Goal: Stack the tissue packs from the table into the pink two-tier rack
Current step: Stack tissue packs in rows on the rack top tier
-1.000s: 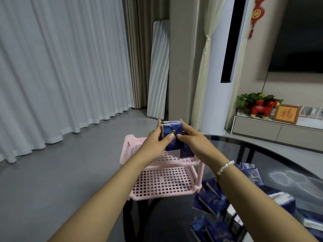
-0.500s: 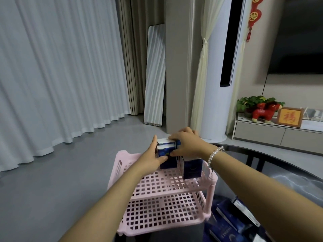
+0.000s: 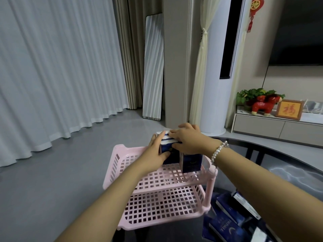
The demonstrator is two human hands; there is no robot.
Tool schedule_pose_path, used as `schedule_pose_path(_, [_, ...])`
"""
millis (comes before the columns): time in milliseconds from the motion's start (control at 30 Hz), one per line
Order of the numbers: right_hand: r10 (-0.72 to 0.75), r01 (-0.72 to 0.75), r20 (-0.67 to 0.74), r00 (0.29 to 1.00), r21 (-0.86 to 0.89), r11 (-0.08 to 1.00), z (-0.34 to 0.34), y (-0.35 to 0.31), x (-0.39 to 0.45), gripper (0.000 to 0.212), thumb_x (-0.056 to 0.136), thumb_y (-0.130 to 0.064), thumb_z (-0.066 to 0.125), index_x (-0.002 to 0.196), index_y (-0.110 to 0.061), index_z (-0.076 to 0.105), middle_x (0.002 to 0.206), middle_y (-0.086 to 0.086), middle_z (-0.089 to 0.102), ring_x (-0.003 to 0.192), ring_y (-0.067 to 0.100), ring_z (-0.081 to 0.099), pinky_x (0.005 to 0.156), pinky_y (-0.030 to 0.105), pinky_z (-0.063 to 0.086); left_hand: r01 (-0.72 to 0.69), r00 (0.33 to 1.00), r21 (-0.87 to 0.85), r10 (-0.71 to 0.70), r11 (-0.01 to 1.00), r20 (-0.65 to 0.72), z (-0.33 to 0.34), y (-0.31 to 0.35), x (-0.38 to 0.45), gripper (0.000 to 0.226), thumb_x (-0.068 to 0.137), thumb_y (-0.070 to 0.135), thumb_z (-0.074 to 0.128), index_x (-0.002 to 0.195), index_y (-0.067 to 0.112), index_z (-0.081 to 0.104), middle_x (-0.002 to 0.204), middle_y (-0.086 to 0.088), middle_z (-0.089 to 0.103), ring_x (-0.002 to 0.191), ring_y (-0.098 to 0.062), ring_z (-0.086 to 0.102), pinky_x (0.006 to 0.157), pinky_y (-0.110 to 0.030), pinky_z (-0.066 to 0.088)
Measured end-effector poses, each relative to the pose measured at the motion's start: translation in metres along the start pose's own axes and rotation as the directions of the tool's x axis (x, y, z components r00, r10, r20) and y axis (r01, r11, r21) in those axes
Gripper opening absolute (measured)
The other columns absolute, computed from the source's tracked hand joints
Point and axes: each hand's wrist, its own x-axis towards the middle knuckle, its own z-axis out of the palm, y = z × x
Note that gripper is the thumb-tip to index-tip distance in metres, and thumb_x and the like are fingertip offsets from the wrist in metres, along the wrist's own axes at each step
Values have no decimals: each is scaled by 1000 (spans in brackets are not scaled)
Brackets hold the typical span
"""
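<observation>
The pink two-tier rack [image 3: 122,161] stands on the dark glass table. On its upper tier at the back right stand dark blue tissue packs: one upright pack [image 3: 191,162] at the right and a pack [image 3: 170,151] to its left that both hands grip. My left hand [image 3: 158,152] presses that pack's left and front side. My right hand [image 3: 188,139], with a bead bracelet on the wrist, lies over its top and right. The lower tier holds nothing I can see. More blue packs [image 3: 225,226] lie on the table at the lower right.
The table [image 3: 283,163] curves off to the right. Grey floor and white curtains [image 3: 52,67] fill the left. A mirror [image 3: 153,67], a white tower unit [image 3: 220,67] and a low cabinet [image 3: 279,126] with a red toy and a frame stand behind.
The hands carried the pack from above the rack down onto the upper tier beside the standing pack. The view has come closer to the rack and tilted down.
</observation>
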Motion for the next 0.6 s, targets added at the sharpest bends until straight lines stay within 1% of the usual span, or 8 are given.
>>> schedule_pose_path(33, [2, -2, -8, 1000, 25, 1000, -1, 0, -1, 41, 94, -34, 42, 133, -21, 47, 143, -4, 43, 139, 23, 18, 108, 40, 14, 4, 1000, -31, -4, 1000, 3, -1, -1, 0, 82, 95, 17, 54, 149, 41, -3, 160, 8, 1, 144, -17, 23, 115, -33, 26])
schedule_pose_path(133, [8, -1, -55, 998, 127, 992, -3, -1, -5, 48, 92, -34, 48, 138, -20, 42, 149, -4, 35, 140, 22, 15, 110, 39, 13, 8, 1000, -115, -8, 993, -4, -1, -3, 0, 89, 94, 18, 55, 146, 45, -12, 158, 6, 18, 141, -15, 29, 115, -41, 30])
schedule_pose_path(200, [9, 3, -74, 997, 156, 988, -2, -2, -7, 53, 92, -34, 49, 142, -22, 37, 152, -5, 31, 141, 20, 14, 111, 38, 12, 2, 1000, -107, -4, 994, -16, -1, -5, -1, 88, 94, 20, 55, 145, 49, -12, 159, 6, 14, 144, -16, 23, 116, -45, 28])
schedule_pose_path(300, [9, 8, -90, 996, 180, 984, 0, -3, -9, 54, 91, -34, 51, 143, -24, 36, 152, -5, 31, 140, 19, 16, 110, 37, 12, -14, 997, -93, 7, 996, -76, 2, -6, -4, 84, 94, 25, 55, 141, 57, -7, 161, 8, 5, 147, -17, 17, 117, -47, 25])
schedule_pose_path(400, [20, 8, -113, 993, 239, 971, 3, -3, -12, 54, 91, -34, 52, 142, -29, 36, 151, -6, 32, 139, 18, 17, 110, 37, 13, -12, 993, -136, -5, 991, -122, 4, -5, -8, 83, 90, 34, 59, 137, 63, -3, 160, 8, 12, 145, -15, 21, 115, -49, 27])
schedule_pose_path(433, [25, 7, -119, 993, 264, 965, 4, -3, -13, 53, 91, -33, 52, 141, -31, 37, 151, -6, 33, 139, 18, 18, 110, 37, 13, -14, 991, -132, -4, 991, -132, 5, -4, -10, 83, 90, 36, 60, 139, 61, -2, 160, 8, 11, 146, -16, 20, 115, -49, 27])
schedule_pose_path(500, [34, 8, -136, 990, 297, 955, 4, -4, -18, 51, 91, -32, 52, 140, -32, 39, 150, -7, 34, 139, 18, 18, 110, 37, 13, -12, 986, -94, -4, 996, -165, 6, 1, -15, 81, 91, 35, 59, 146, 50, 2, 161, 8, 7, 147, -16, 16, 116, -48, 26])
schedule_pose_path(600, [57, 16, -203, 978, 339, 940, 5, -6, -26, 47, 91, -30, 52, 138, -31, 44, 150, -6, 35, 139, 17, 19, 110, 38, 15, -21, 972, -36, 12, 999, -234, 8, 12, -27, 74, 93, 33, 56, 150, 37, 10, 160, 6, 7, 147, -16, 12, 116, -44, 26])
